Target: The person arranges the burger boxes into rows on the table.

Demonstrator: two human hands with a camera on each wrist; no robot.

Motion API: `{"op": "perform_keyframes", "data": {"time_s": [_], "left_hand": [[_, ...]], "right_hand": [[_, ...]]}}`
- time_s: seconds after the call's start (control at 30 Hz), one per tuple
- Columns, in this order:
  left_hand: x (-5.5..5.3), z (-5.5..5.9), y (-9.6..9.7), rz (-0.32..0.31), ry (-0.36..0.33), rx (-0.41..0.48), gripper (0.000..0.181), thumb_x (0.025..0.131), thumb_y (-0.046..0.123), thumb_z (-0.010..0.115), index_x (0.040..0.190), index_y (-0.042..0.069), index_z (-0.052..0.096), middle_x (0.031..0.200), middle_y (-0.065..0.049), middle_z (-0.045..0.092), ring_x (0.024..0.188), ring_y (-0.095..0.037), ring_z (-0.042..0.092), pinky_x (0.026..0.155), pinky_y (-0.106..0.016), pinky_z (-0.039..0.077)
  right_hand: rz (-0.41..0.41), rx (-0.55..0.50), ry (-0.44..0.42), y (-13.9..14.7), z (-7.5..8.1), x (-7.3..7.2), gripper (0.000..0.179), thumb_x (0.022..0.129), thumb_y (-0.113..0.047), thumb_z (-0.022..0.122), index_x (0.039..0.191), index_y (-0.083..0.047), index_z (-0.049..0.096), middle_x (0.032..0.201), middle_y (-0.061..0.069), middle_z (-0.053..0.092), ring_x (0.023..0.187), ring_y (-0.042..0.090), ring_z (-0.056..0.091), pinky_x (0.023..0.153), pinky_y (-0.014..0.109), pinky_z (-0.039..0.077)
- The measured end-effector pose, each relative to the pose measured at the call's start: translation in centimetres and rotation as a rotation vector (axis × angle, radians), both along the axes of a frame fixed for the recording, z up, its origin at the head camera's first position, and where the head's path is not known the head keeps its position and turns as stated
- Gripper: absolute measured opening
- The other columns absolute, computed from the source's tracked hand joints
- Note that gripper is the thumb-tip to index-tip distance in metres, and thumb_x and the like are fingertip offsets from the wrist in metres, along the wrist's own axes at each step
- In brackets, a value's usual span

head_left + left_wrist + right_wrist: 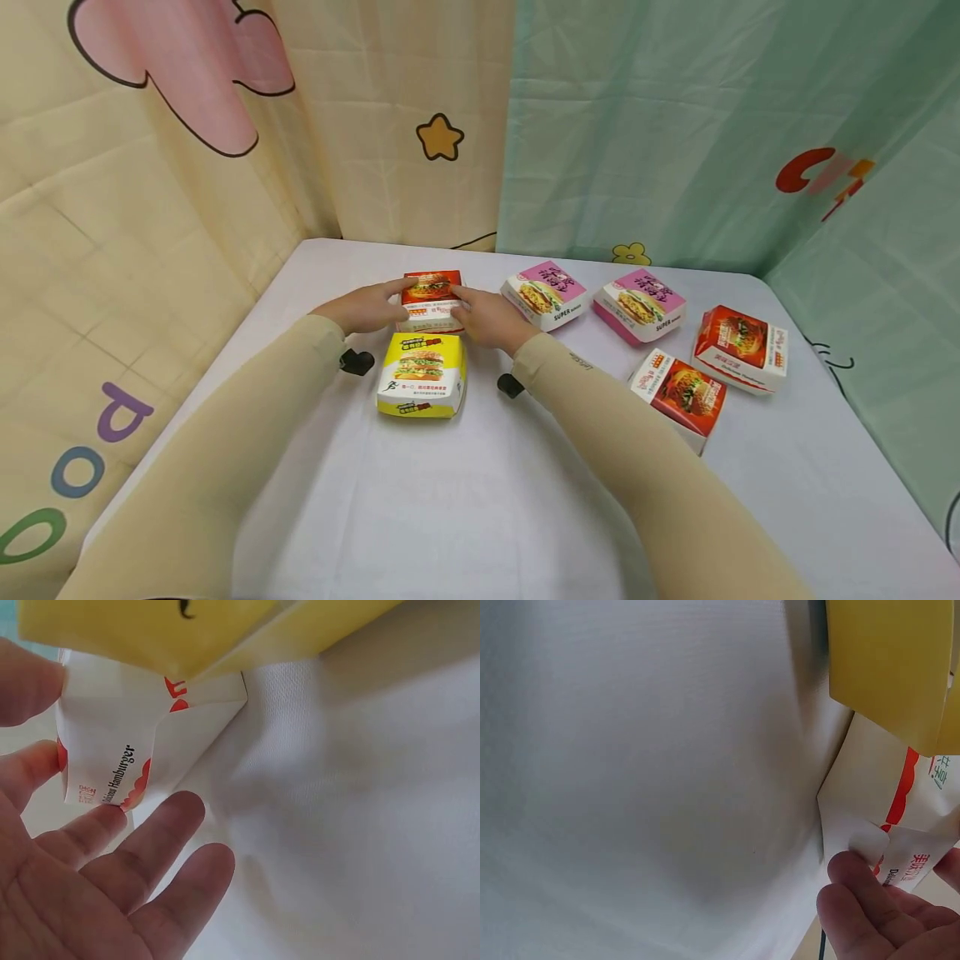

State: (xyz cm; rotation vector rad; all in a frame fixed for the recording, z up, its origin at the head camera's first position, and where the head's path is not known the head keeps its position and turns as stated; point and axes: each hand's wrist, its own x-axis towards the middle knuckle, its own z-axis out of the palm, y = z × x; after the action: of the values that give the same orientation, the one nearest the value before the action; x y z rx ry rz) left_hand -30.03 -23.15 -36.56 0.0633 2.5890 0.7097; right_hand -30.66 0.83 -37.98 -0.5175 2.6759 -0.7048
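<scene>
A red-and-white burger box (431, 315) lies toward the back of the table, held between both hands. My left hand (367, 308) grips its left side, with a finger reaching over the top edge. On the right side my right hand (491, 319) grips it in the same way. In the left wrist view, thumb and fingers touch the white side of the box (101, 727), while the lower fingers spread away from it. Fingertips press near the box's corner flap (868, 841) in the right wrist view. Close in front stands a yellow-and-white burger box (422, 375).
Two pink-and-white burger boxes (545, 296) (640, 306) stand to the right. Farther right are two more red-and-white boxes (741, 348) (678, 396), turned at angles. A white cloth covers the table (420, 508); printed curtains (420, 83) hang behind and at the sides.
</scene>
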Motion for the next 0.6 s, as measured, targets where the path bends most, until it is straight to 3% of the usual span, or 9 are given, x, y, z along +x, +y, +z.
{"op": "perform_keyframes", "data": {"time_s": [0.13, 0.37, 0.6], "left_hand": [[0.03, -0.13, 0.05, -0.017, 0.015, 0.011, 0.077, 0.1, 0.041, 0.051, 0.169, 0.04, 0.016, 0.176, -0.015, 0.021, 0.159, -0.045, 0.025, 0.123, -0.072, 0.025], [-0.1, -0.35, 0.04, -0.025, 0.026, -0.005, 0.075, 0.104, 0.053, 0.052, 0.169, 0.04, 0.016, 0.175, -0.016, 0.022, 0.159, -0.047, 0.024, 0.123, -0.073, 0.024], [-0.26, -0.52, 0.29, -0.019, 0.016, 0.016, 0.073, 0.106, 0.046, 0.052, 0.169, 0.041, 0.015, 0.176, -0.015, 0.02, 0.16, -0.045, 0.023, 0.124, -0.072, 0.023]], "right_hand": [[0.004, 0.0, 0.003, -0.08, -0.04, -0.08, 0.06, 0.112, -0.043, 0.046, 0.167, -0.026, 0.031, 0.171, 0.005, 0.037, 0.137, 0.027, 0.051, 0.119, 0.045, 0.043], [0.004, 0.001, 0.041, -0.12, 0.06, -0.13, 0.057, 0.112, -0.039, 0.049, 0.165, -0.022, 0.037, 0.168, 0.007, 0.043, 0.135, 0.026, 0.054, 0.121, 0.046, 0.043], [-0.003, 0.024, -0.03, -0.24, 0.02, -0.35, 0.064, 0.112, -0.041, 0.047, 0.17, -0.028, 0.022, 0.17, 0.007, 0.039, 0.127, 0.027, 0.053, 0.107, 0.043, 0.049]]}}
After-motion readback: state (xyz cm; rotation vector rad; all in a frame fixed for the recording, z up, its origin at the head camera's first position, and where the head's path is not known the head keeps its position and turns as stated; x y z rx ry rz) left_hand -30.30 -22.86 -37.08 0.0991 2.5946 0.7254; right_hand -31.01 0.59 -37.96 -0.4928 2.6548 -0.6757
